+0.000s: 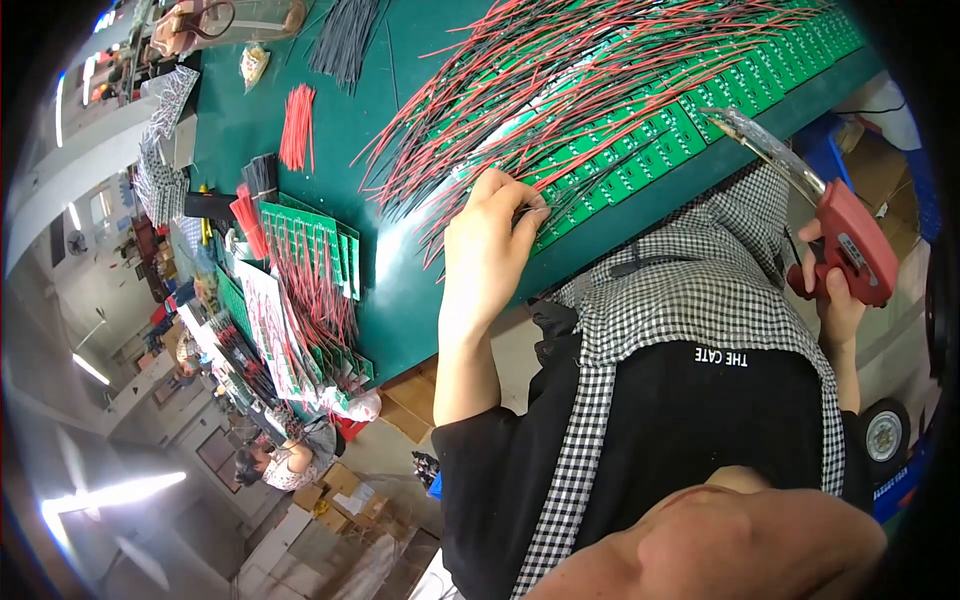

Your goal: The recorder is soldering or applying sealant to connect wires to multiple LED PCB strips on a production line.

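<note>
My left hand [490, 235] is at the near edge of a long row of green circuit boards [672, 150]. Its thumb and forefinger are pinched on a thin black wire. Many red and black wires [480, 115] fan out across these boards and past their left end. On the right, my right hand [835, 290] is wrapped round the handle of a red soldering gun [868, 250]. The gun's long metal nozzle points up and left, its tip over the near edge of the boards, apart from my left hand.
On the green table [390, 320] lie loose red wires [298, 128] and a bundle of black wires [345, 45]. Wired green boards [310, 245] stand stacked at the left. A small plastic bag [254, 66] lies farther back. Another person [285, 462] sits at the lower left, near cardboard boxes [345, 500].
</note>
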### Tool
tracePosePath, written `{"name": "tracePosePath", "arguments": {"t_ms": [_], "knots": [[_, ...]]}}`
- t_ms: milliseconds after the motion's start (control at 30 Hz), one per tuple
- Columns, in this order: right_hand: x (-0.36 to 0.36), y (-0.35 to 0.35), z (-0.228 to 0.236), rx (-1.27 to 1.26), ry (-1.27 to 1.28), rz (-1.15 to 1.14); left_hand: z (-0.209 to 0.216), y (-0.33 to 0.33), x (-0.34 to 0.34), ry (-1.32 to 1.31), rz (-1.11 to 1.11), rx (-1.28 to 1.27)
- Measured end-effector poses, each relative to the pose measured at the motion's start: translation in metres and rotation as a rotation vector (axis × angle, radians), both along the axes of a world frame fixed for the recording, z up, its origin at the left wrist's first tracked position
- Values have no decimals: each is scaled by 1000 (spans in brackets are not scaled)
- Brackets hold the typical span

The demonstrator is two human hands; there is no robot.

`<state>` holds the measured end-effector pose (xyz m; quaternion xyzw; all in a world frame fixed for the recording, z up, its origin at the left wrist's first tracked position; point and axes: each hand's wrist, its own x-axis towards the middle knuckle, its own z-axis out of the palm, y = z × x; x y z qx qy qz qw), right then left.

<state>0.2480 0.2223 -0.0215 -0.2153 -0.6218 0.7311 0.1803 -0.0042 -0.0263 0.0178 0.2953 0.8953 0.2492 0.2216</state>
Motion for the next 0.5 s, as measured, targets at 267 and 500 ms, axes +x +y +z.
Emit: {"name": "tracePosePath", "arguments": {"t_ms": [267, 500], "knots": [[-3, 0, 4, 21, 24, 16, 8, -3, 4, 181, -115, -110], [-7, 4, 4, 34, 54, 15, 6, 1, 6, 332, -168, -80]]}}
